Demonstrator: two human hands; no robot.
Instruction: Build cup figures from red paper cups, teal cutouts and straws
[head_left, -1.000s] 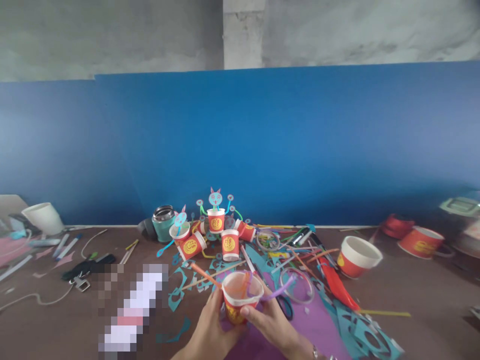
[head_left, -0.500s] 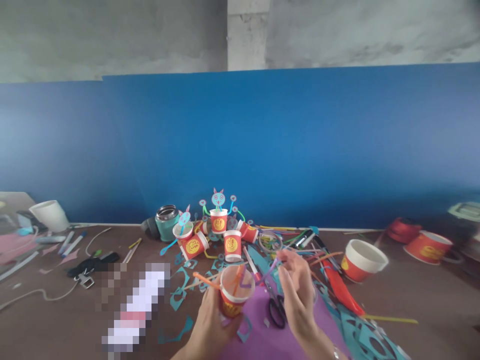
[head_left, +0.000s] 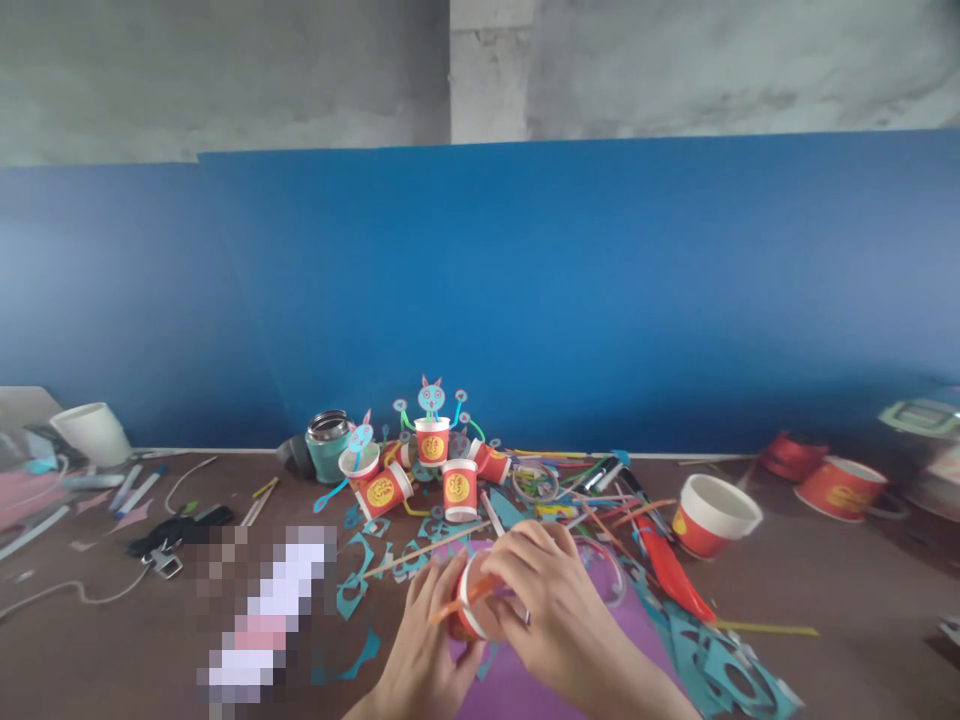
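Observation:
My left hand (head_left: 427,640) is wrapped round a red and white paper cup (head_left: 486,618), which tilts with its mouth toward my right hand. Across the cup's rim runs an orange straw (head_left: 450,607). My right hand (head_left: 555,600) reaches over the mouth, its fingers closed at the straws. A bit of purple straw (head_left: 516,603) shows beneath those fingers; the rest is hidden. Under both hands lies a purple sheet (head_left: 630,640). Behind them stands another red paper cup (head_left: 460,490), close to a decorated cup (head_left: 433,443) with a blue cat-like paper face and straw arms.
Blue paper scraps (head_left: 720,665) litter the table around the sheet. To the right are a white-lined cup (head_left: 716,515) and a red plastic wrapper (head_left: 671,570). A teal flask (head_left: 328,450) stands back left, near a black strap with a metal buckle (head_left: 165,560). A blue panel (head_left: 480,300) closes off the back.
My right hand has moved left and down onto the cup's mouth, bringing the purple straw in. The cup has tilted toward the right, and the scissors on the sheet are now covered.

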